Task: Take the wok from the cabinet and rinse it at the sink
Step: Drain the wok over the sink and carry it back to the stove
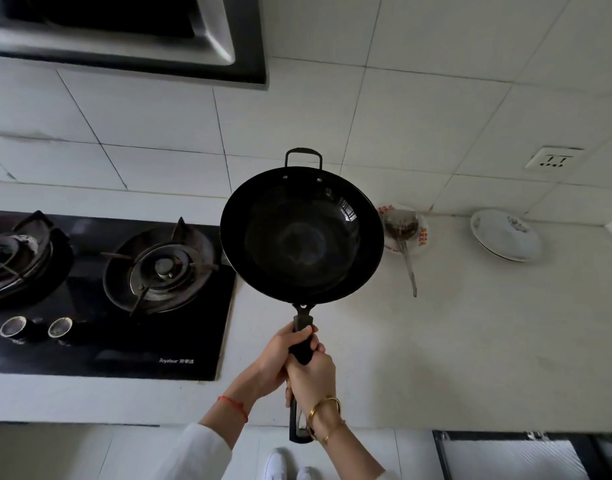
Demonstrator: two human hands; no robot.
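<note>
A black wok (301, 237) with a long handle and a small loop handle at its far rim hangs level above the white countertop (470, 341), just right of the stove. Both hands grip the long handle. My left hand (280, 355) wraps it from the left, nearer the bowl. My right hand (311, 375) clasps it just behind, a gold bracelet on the wrist. The handle's end sticks out below my right wrist. The wok's inside looks empty and shiny. No sink is in view.
A black two-burner gas stove (107, 289) fills the left of the counter, under a range hood (124, 32). A patterned plate with a metal spatula (406, 244) and a white plate (505, 237) sit by the tiled wall. An open lower cabinet (522, 455) shows at bottom right.
</note>
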